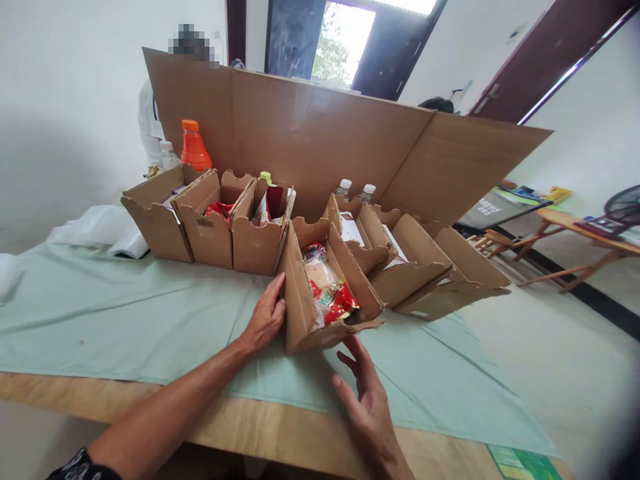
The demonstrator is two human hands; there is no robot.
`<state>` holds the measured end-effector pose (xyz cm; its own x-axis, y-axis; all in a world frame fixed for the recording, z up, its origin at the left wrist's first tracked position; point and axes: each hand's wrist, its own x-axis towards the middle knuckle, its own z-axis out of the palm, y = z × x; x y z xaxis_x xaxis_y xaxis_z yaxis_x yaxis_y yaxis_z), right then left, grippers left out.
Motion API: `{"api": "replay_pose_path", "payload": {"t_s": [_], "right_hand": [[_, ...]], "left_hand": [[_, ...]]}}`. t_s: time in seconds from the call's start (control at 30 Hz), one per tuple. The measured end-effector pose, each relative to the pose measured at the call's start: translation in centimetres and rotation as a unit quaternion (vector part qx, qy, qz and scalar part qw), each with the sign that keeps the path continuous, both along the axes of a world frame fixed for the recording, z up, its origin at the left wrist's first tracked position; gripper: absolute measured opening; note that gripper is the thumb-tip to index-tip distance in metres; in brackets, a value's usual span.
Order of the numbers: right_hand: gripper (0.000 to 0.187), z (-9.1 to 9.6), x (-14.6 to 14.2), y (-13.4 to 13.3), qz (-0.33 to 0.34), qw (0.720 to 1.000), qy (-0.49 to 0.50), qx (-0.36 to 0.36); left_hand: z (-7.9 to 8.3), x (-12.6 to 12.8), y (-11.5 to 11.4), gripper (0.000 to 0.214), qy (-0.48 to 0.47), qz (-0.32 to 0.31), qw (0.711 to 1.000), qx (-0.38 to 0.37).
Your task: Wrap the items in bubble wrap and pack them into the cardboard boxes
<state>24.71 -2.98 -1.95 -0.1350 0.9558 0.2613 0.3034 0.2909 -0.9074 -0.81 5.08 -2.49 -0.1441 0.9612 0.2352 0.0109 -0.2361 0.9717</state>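
Observation:
In the middle of the table, an open-topped cardboard box sits pulled forward of the row, its front turned towards me. Inside it lies a shiny red and clear food packet. My left hand rests against the box's left wall, fingers stretched along the side and the fingertips partly hidden. At the front lower edge is my right hand, palm turned up with fingers spread. Its index fingertip reaches the box's front edge; whether it bears any weight I cannot tell.
Similar cardboard boxes stand left and right, some holding packets. Behind them rises a folded cardboard screen, with an orange bottle at its left. Bubble wrap lies on the green cloth. A person is beyond the screen.

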Motion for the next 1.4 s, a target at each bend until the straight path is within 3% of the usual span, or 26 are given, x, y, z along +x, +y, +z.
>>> {"api": "replay_pose_path", "payload": {"t_s": [0.13,0.3,0.37,0.47,0.6,0.77,0.87,1.0,1.1,1.3,1.4], "right_hand": [[0.071,0.8,-2.2,1.1,0.022,0.999,-0.042,0.023],[0.059,1.7,-4.1,3.0,0.012,0.999,-0.052,0.003],[0.05,2.4,-4.7,3.5,-0.005,0.995,-0.102,0.013],[0.035,3.9,-5.4,4.8,-0.04,0.976,-0.213,0.022],[0.017,5.9,-6.4,8.7,-0.078,0.951,-0.3,-0.002],[0.027,6.5,-8.0,13.4,-0.113,0.925,-0.361,-0.038],[0.033,6.0,-8.7,13.2,-0.081,0.927,-0.365,-0.041],[0.022,5.6,-10.2,11.1,0.033,0.944,-0.328,0.004],[0.038,5.6,-11.6,11.2,0.102,0.953,-0.28,0.044],[0.055,4.7,-12.5,14.8,0.089,0.967,-0.234,0.057],[0.053,4.3,-11.8,15.1,0.081,0.968,-0.229,0.057]], "left_hand": [[0.8,-2.2,1.9,0.063,-0.065,-0.033,0.997,-0.031],[1.5,-4.1,2.1,0.063,-0.163,-0.111,0.977,-0.081],[1.5,-4.2,2.0,0.063,-0.197,-0.121,0.969,-0.091],[1.3,-3.9,2.2,0.058,-0.236,-0.111,0.96,-0.104],[1.1,-3.4,2.6,0.044,-0.271,-0.073,0.952,-0.12],[1.6,-3.3,2.0,0.053,-0.296,-0.006,0.949,-0.109],[1.7,-3.1,1.3,0.056,-0.289,0.018,0.951,-0.112],[1.7,-2.5,0.8,0.065,-0.278,0.03,0.954,-0.103],[1.7,-2.0,0.9,0.075,-0.279,0.025,0.955,-0.094],[1.6,-2.0,1.4,0.081,-0.274,0.022,0.955,-0.114],[1.3,-2.0,1.6,0.075,-0.28,0.042,0.951,-0.123]]}}
